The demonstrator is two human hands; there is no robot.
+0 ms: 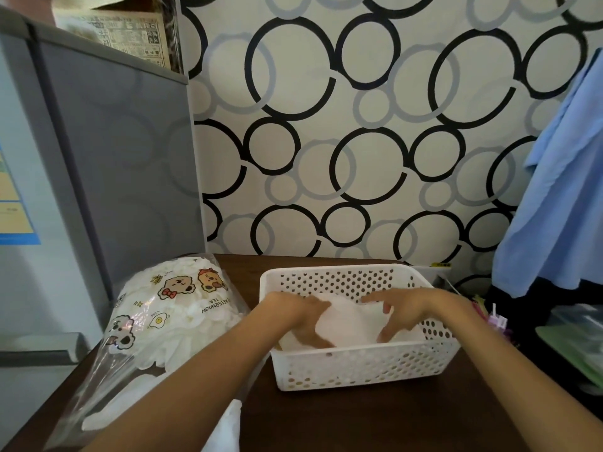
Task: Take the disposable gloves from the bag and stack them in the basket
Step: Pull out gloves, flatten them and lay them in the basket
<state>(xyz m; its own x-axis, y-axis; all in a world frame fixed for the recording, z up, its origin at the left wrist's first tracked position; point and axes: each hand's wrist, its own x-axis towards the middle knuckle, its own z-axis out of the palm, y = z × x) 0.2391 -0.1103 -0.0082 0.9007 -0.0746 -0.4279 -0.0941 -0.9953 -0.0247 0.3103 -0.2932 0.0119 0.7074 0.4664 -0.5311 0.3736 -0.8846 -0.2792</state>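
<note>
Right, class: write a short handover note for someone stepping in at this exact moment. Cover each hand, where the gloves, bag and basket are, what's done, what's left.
Left hand and right hand: both inside the white basket, fingers spread on the gloves there.
Bag: lies left of the basket on the brown table, with many gloves inside.
Done: some gloves are in the basket.
Left: empty the bag and stack the rest.

Bag (pixel 169 318) left of basket (pixel 359 363) (gloves (pixel 352 321) inside).

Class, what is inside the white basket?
Inside the basket: white gloves, with the left hand and right hand on them. The hands and gloves hide the basket floor.
</note>
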